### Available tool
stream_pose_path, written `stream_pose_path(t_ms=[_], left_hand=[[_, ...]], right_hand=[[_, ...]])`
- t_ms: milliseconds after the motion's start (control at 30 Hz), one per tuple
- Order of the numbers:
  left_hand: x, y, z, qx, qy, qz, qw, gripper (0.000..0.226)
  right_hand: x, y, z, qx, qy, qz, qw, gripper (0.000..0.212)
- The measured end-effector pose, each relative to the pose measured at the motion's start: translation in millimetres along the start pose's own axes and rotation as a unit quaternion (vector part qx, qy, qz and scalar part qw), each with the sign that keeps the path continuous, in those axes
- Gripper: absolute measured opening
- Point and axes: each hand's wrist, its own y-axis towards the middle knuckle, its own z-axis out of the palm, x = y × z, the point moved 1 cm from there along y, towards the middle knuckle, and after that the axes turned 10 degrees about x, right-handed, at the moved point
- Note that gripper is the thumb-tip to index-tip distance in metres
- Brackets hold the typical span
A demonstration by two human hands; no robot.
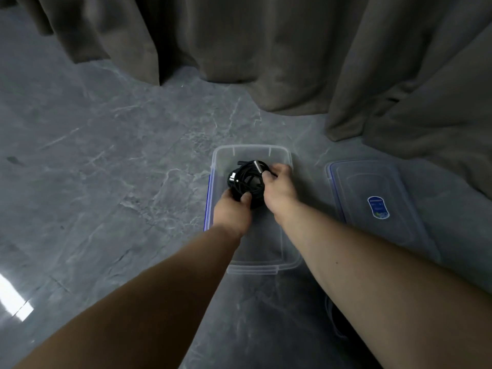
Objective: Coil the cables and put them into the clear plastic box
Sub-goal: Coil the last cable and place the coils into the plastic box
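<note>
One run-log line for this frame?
phase: placing | left hand: grips coiled black cable | right hand: pinches it | over open clear box | lid: on floor

Your two forearms are bare up to the frame edge; no sleeve shows; your left hand [231,212] and right hand [279,188] wear nothing visible, toward 12 o'clock.

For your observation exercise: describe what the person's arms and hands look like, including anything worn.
Both forearms are bare, with no sleeves in view. The left hand and right hand wear no gloves. No watch, bracelet or ring is visible, and the fingers show no markings.
</note>
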Motion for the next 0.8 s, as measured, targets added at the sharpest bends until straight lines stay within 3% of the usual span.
stream_pose_path(t_ms=[233, 333, 467, 800], left_hand=[[17, 31, 5, -0.009, -0.071, -0.055, 0.996, 0.076], [17, 33, 6, 0.004, -0.095, -0.066, 0.993, 0.07], [17, 28, 9, -0.005, -0.123, -0.025, 0.992, 0.04], [19, 21, 5, 0.019, -0.09, 0.012, 0.996, 0.054]], right_hand=[[-3, -4, -5, 0.028, -0.042, 0.015, 0.999, 0.056], [-9, -13, -7, 0.04, -0.108, 0.002, 0.993, 0.07], [-8, -14, -11, 0.036, -0.135, -0.041, 0.989, 0.07], [-14, -5, -5, 0.042, -0.196, -0.022, 0.979, 0.068]])
